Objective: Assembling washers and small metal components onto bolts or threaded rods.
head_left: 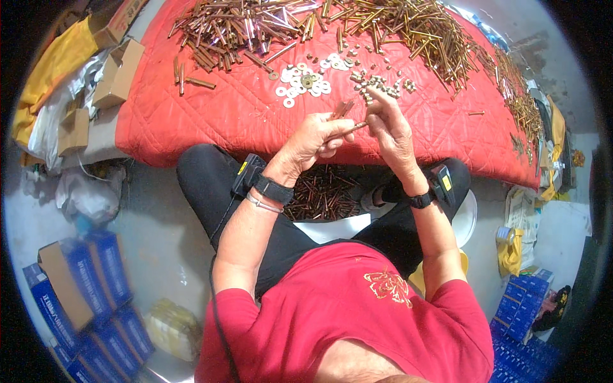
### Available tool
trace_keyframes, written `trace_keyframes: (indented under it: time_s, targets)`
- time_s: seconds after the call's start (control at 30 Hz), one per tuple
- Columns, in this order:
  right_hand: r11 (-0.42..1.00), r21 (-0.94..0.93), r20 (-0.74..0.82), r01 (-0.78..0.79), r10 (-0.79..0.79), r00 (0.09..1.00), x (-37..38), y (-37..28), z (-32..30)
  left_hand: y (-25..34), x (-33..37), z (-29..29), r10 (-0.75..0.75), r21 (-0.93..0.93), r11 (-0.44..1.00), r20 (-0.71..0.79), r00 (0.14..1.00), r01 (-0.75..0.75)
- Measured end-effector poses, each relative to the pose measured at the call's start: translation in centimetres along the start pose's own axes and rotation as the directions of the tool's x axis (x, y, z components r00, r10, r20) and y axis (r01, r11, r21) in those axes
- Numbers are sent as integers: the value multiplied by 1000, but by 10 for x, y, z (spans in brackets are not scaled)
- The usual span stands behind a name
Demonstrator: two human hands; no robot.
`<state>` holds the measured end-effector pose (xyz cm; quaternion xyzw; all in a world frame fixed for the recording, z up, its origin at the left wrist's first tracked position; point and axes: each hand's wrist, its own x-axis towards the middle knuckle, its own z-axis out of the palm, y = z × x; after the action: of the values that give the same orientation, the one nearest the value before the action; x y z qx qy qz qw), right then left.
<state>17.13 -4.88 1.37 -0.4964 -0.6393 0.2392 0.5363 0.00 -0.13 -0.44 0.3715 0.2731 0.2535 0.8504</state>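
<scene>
My left hand is closed round a thin brass-coloured metal bolt that points to the right. Reddish-brown metal sleeves stick up from the same grip. At the bolt's right end is my right hand, its thumb and fingers bent together about the tip; whether a small part sits between them is hidden. Both hands are above the near edge of a red quilted cover. Just beyond them lie small metal nuts and a loose group of flat silvery washers.
Heaps of copper-coloured sleeves and brass-coloured bolts cover the far side. More metal pieces lie in a container between my legs. Blue boxes are stacked at left; other blue boxes stand at right. Open cardboard boxes border the cover.
</scene>
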Motion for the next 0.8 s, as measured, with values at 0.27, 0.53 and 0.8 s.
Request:
trace_keyframes:
  time_s: [0.27, 0.53, 0.8]
  targets:
    - [995, 44, -72, -91, 94, 993, 0, -3, 5, 0, 0, -5, -24, -59, 998, 61, 998, 28]
    - [911, 143, 179, -387, 361, 915, 7, -5, -7, -2, 4, -7, -51, 1, 999, 12, 999, 51]
    - [994, -104, 173, 8, 10, 985, 3, 10, 0, 1, -3, 0, -114, 92, 989, -14, 993, 115]
